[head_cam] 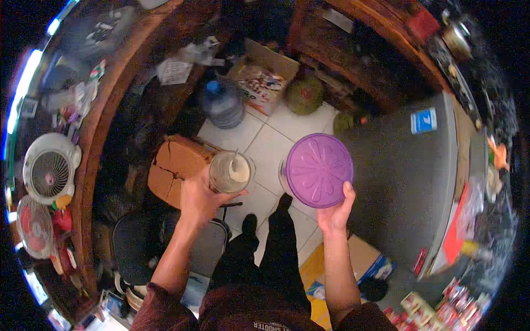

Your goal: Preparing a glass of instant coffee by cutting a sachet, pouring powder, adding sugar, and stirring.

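Observation:
My left hand [201, 194] grips a clear glass or jug [218, 178] from its left side. Inside it lies some pale powder or liquid [239, 171], and a thin stem like a spoon handle [236, 153] rises at the far rim. My right hand [337, 209] holds a round container from below, its thumb on the edge of the purple plastic lid [319, 169]. The lid has a raised flower pattern and covers the container's top. Only a sliver of the clear container wall [283, 173] shows at the left. Both items are held apart, above the tiled floor.
Below the left hand sits a brown cardboard box [178, 165], near a dark chair [136, 244]. A large water bottle [223, 105], an open carton [265, 82] and a green round container [305, 94] stand ahead. A grey cabinet [385, 173] is at right; fans [50, 173] are left.

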Demonstrator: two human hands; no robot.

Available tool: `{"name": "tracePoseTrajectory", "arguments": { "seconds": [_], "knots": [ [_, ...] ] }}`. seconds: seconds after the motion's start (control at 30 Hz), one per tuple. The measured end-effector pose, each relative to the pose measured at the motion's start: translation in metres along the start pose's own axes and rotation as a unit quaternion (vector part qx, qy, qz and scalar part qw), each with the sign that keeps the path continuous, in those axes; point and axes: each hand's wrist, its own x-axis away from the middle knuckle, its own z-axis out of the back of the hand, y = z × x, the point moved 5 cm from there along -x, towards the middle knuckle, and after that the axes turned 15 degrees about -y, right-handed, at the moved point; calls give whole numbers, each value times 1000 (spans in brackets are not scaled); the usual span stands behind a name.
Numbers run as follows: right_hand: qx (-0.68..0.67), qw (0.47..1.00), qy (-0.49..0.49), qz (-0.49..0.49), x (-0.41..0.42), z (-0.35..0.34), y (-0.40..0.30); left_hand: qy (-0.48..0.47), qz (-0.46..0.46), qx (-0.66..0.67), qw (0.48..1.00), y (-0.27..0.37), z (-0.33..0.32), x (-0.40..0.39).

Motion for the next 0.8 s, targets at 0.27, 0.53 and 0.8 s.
{"name": "tracePoseTrajectory", "arguments": {
  "seconds": [0.27, 0.53, 0.8],
  "knots": [
    [105, 978, -145, -104, -129, -111, -8, 117, 97, 1, 988, -15, 70, -23],
    [204, 924, -290, -144, -242, -236, -5, 235, 111, 24, 965, -16, 95, -39],
    [325, 820, -450, -142, -304, -433, 95, 209, 214, -5, 954, -63, 147, -36]
  ]
}}
